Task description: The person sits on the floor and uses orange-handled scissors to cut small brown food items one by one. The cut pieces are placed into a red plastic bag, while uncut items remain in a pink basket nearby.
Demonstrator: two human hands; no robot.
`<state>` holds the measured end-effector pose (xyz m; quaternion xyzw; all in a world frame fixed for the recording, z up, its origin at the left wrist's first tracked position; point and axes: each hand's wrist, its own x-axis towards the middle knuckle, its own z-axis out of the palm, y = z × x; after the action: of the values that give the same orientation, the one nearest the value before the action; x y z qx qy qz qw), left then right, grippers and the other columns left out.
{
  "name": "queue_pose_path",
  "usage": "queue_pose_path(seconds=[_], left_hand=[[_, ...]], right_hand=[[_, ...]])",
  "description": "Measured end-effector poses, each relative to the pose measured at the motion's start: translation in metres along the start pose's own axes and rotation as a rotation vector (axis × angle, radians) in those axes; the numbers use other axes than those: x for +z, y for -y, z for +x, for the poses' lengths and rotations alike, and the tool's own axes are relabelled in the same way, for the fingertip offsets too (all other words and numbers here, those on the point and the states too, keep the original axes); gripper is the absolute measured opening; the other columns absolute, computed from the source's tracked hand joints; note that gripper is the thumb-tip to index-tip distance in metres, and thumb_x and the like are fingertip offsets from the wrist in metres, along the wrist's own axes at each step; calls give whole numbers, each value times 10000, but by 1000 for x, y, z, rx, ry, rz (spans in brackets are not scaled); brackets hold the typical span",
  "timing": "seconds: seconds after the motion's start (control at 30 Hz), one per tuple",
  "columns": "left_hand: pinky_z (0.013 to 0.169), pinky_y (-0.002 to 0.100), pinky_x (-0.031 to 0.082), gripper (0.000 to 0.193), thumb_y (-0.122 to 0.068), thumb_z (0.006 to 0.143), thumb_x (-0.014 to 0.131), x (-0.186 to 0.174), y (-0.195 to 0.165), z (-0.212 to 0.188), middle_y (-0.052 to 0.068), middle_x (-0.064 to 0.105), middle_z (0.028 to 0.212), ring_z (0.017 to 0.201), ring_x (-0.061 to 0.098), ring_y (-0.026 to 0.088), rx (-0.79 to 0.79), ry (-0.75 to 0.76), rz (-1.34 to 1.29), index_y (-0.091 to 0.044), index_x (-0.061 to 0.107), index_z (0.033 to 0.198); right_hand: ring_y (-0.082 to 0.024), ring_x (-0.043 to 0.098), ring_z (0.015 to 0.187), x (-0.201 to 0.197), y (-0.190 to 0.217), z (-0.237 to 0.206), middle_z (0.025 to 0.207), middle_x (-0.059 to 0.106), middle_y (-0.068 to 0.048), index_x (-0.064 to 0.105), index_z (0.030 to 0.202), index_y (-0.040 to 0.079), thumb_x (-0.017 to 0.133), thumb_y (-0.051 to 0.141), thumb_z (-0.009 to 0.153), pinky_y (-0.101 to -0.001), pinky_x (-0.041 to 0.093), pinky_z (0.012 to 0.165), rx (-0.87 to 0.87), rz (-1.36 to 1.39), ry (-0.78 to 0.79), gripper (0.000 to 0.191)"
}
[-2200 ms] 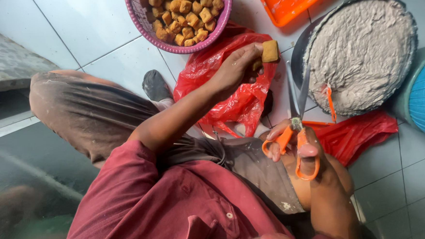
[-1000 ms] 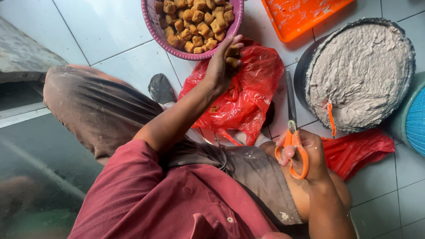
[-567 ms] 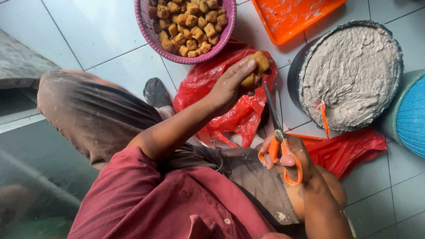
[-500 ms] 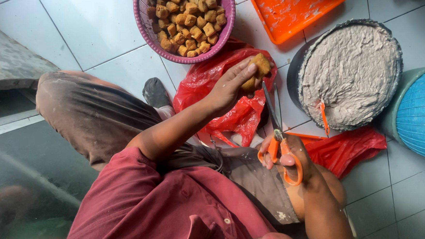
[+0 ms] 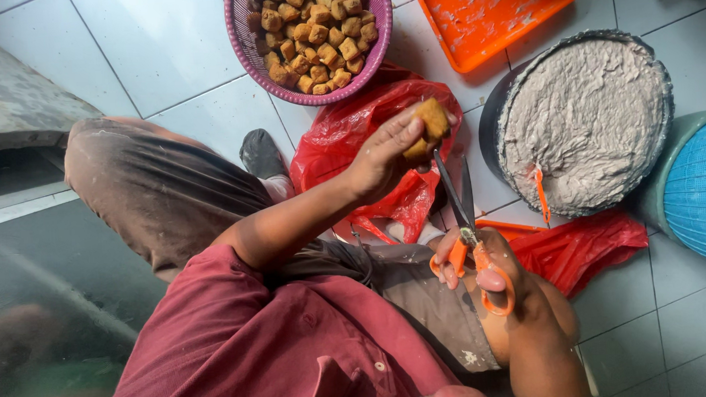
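The left hand [image 5: 379, 161] pinches a tofu cube [image 5: 430, 126] at its fingers' tips, clear for cutting. The right hand [image 5: 494, 276] grips scissors [image 5: 463, 225], blades slightly parted just below the cube.

Two crumpled red plastic bags [image 5: 358, 134]; [image 5: 581, 247]

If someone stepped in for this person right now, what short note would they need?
Left hand: holds one brown fried cube over the red plastic bag.
Right hand: fingers in the orange-handled scissors, blades open, tips right at the cube.
Purple basket holds many more cubes; the dark bowl holds grey paste.
Done: cube picked up. Left: this cube looks uncut.
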<state>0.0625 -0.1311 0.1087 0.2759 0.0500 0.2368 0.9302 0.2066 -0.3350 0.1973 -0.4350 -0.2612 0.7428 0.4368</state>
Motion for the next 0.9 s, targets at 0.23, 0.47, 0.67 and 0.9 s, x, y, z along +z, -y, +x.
queue_pose_path(seconds=[0.23,0.47,0.67,0.9], left_hand=[[783,216,419,435,-400,1119,517,11,-9,-6,-8,614,1114,871,493,41,-51,18,122,-47,615,1353],[766,216,409,416,-381,1140,510,25,-26,-11,-15,517,1116,875,478,52,110,31,310,-18,645,1291],[756,217,410,400,-367,1134,503,26,-32,-11,-12,508,1105,862,485,54,134,-18,333,-28,643,1296],[789,217,423,412,-376,1157,478,28,-18,-19,-3,523,1156,854,482,43,132,43,382,-30,668,1273]], right_hand=[[-194,577,749,-2,-4,1,777,659,-83,650,1048,-58,835,704,731,-357,486,730,-36,13,-8,845],[-192,558,751,-4,-6,2,759,649,-88,658,1059,-61,843,694,739,-351,478,713,-59,5,20,840],[-194,566,742,-1,-1,2,768,650,-87,664,1048,-57,860,685,704,-335,476,703,33,8,-22,841],[-196,585,755,-3,-4,2,767,657,-91,685,1031,-64,890,678,666,-332,483,698,28,-1,-7,852]])
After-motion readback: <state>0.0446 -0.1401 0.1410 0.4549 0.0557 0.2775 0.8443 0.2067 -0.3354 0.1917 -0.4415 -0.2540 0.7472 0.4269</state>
